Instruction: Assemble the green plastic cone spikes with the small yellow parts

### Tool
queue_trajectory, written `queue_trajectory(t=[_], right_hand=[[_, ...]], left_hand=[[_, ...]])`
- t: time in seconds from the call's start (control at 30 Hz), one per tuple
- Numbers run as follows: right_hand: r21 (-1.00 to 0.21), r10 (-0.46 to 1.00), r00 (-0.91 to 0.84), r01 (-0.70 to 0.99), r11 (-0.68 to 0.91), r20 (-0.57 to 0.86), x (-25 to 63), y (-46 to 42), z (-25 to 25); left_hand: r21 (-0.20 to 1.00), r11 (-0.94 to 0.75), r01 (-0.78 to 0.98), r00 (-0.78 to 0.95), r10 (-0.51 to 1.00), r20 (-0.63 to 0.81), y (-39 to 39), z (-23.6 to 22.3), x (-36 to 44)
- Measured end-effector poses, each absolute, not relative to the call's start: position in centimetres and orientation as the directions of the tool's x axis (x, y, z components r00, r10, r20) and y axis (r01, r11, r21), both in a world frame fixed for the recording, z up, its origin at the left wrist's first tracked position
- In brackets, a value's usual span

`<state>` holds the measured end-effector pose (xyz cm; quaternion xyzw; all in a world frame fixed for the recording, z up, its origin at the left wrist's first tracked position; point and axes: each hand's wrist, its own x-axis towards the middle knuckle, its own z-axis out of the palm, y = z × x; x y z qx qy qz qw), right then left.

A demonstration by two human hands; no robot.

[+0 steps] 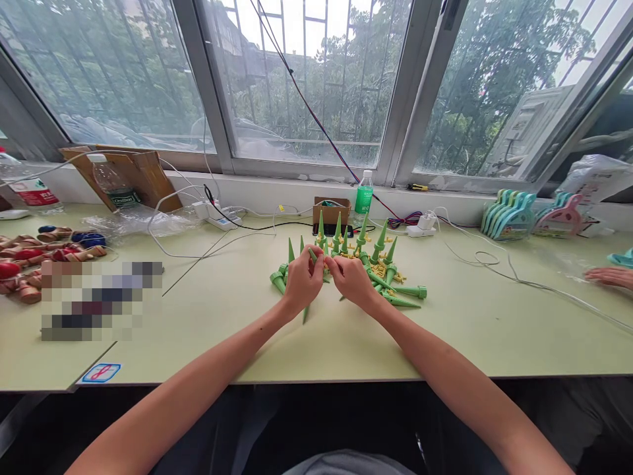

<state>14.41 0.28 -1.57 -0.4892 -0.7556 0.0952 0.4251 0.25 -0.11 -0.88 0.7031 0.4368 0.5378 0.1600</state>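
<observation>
Both my hands meet over the middle of the pale green table (237,343). My left hand (302,280) is closed round a green plastic spike (313,255), whose tip pokes out below at the wrist. My right hand (352,278) is closed with its fingertips pinched on the same spike's upper end. Behind the hands stand several upright green cone spikes (359,241), and others lie flat to the right (403,295). Small yellow parts (378,269) are scattered among them.
A cardboard box (330,210) and a green-labelled bottle (364,192) stand at the back by the window sill. Power strips and cables (222,219) run across the table. Wooden toys (30,254) lie at the left. Another person's hand (609,276) rests at the right edge near stacked plastic items (509,214).
</observation>
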Motion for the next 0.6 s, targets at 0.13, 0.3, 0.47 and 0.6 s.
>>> queue_trajectory(t=[0.13, 0.3, 0.47, 0.6], right_hand=[[-0.582, 0.815, -0.142, 0.633, 0.511, 0.562, 14.33, -0.13, -1.18], [-0.588, 0.811, -0.170, 0.608, 0.534, 0.560, 14.31, -0.40, -1.04], [-0.583, 0.812, -0.164, 0.619, 0.526, 0.560, 14.35, -0.09, -1.35], [-0.574, 0.820, -0.154, 0.643, 0.507, 0.551, 14.37, 0.18, -1.54]], left_hand=[[0.698, -0.570, 0.433, 0.012, 0.778, 0.628, -0.18, -0.71, 0.29], [0.699, -0.563, 0.440, -0.006, 0.777, 0.630, -0.24, -0.59, 0.29], [0.693, -0.570, 0.442, 0.035, 0.782, 0.622, -0.20, -0.77, 0.26], [0.690, -0.573, 0.443, 0.051, 0.784, 0.618, -0.17, -0.88, 0.22]])
